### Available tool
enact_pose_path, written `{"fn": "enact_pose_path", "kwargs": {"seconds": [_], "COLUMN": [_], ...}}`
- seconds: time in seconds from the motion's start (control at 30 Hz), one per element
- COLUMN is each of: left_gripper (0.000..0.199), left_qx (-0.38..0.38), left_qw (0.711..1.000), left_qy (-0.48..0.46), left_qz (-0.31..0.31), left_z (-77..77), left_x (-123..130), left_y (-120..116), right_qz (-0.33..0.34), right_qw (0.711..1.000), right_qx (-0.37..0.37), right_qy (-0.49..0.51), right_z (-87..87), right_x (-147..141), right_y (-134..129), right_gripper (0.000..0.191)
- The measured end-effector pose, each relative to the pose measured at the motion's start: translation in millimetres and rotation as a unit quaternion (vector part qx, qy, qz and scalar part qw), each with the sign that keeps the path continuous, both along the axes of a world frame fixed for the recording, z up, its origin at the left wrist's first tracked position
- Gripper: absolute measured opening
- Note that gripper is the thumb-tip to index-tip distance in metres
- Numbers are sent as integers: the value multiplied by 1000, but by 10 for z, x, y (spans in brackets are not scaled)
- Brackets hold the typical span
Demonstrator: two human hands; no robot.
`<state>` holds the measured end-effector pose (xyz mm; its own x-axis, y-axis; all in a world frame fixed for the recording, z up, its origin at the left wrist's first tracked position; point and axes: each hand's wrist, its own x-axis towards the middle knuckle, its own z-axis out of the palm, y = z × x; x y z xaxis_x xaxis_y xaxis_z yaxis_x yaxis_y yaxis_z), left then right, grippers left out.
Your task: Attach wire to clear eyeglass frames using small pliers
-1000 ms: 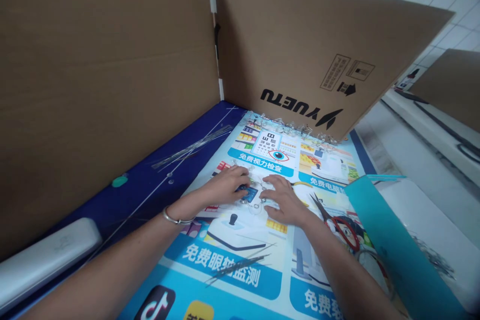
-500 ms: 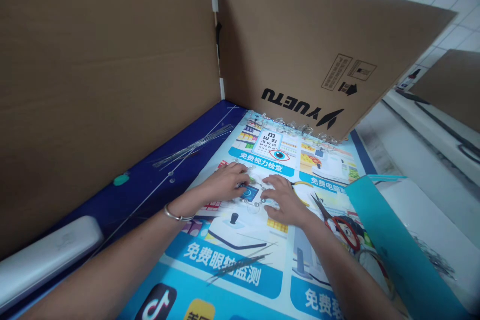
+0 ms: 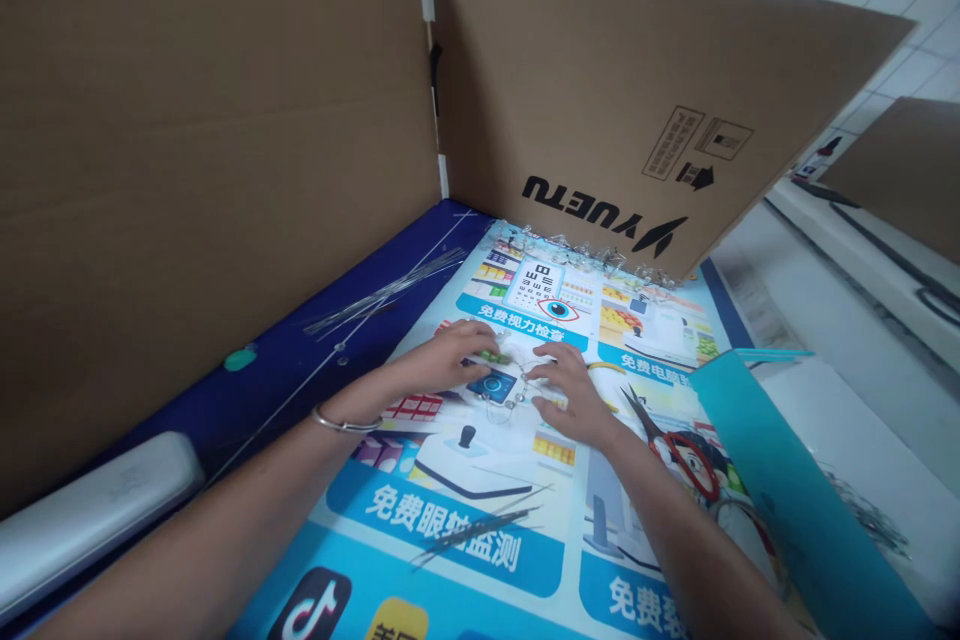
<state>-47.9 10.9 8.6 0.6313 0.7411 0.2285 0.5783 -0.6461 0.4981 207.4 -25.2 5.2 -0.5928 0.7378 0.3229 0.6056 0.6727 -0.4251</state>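
Note:
A thin wire loop with clear beads [image 3: 519, 398] lies on the printed poster between my two hands. On its left, my left hand [image 3: 454, 357] rests low over the poster with fingers loosely bent and apart, the fingertips near or at the loop's far left side. My right hand [image 3: 574, 397] is at the loop's right side, thumb and fingers spread apart, fingertips near or touching the wire. Exact contact is too small to make out. Red-handled scissors [image 3: 686, 460] lie beside my right forearm.
Cut wires lie on the poster [image 3: 480, 532] and more on the blue surface [image 3: 390, 292]. Clear beaded pieces [image 3: 600, 258] line the foot of a cardboard wall [image 3: 600, 100]. At right stands a teal-and-white box [image 3: 795, 480] holding wires; a white rounded object [image 3: 105, 520] lies left.
My left hand has shifted slightly left and away from the beaded loop, uncovering more of the poster picture. My right hand has moved a little, its fingers still spread.

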Motion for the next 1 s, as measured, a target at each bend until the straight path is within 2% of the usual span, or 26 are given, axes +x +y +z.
{"fn": "enact_pose_path", "kwargs": {"seconds": [0.1,0.17,0.33,0.47,0.6,0.8,1.0], "left_gripper": [24,23,26,31,32,27,24], "left_qx": [0,2,-18,-21,-5,33,22], "left_qw": [999,999,999,994,990,987,987], "left_qy": [-45,-50,-30,-11,20,64,46], "left_qz": [24,18,-41,-104,-138,-144,-155], "left_z": [101,188,319,262,157,94,71], "left_x": [-98,-151,-157,-47,52,90,84], "left_y": [46,51,-17,-74,-96,-99,-80], "right_qz": [-36,-39,17,68,80,71,64], "right_qw": [998,998,999,996,993,990,989], "right_qx": [13,22,25,28,24,15,3], "right_qy": [44,52,12,-43,-87,-123,-130], "right_z": [-45,-75,-58,16,49,71,95], "right_x": [32,43,0,-64,-101,-126,-141], "right_y": [55,78,35,-26,-41,-46,-64], "right_gripper": [22,20,26,31,35,33,31]}}
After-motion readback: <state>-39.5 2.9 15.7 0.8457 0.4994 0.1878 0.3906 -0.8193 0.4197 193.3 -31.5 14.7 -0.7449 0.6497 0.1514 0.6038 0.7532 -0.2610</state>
